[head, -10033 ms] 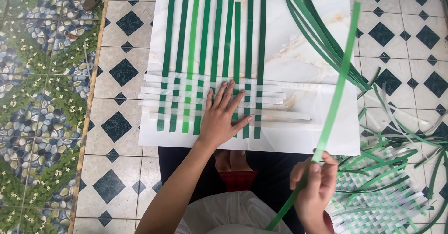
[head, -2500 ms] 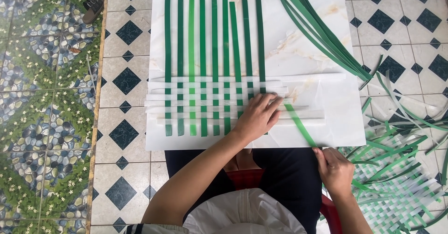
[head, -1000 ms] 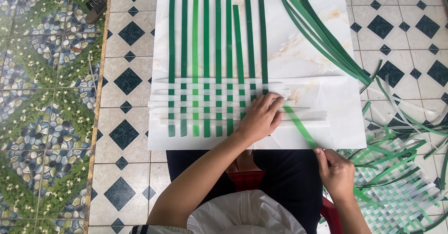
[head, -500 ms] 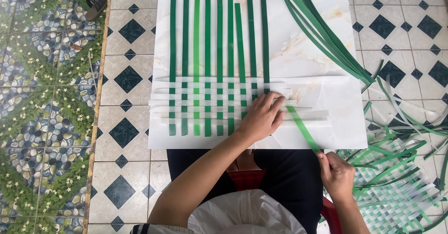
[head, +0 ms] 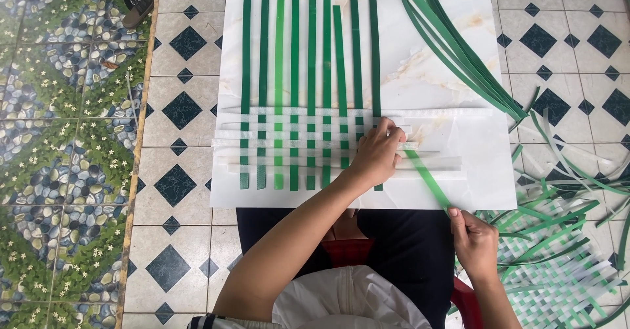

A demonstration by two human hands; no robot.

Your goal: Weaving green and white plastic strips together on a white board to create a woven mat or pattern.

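Left hand [head: 377,155]: lay flat on the woven mat [head: 308,142], fingers spread, as a second earlier.
Right hand [head: 474,240]: fingers pinched the green strip [head: 428,179], now lower by the board's [head: 459,40] near edge.
Change: strip drawn slightly further through the weave.
Spare strips [head: 459,47]: fanned on the board's right.

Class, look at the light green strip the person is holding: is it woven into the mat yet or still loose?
Mostly loose: the light green strip runs diagonally from the right hand to under the left hand.

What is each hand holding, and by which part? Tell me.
The right hand pinches the near end of a light green strip. The left hand grips nothing; it presses flat on the woven strips where that strip enters.
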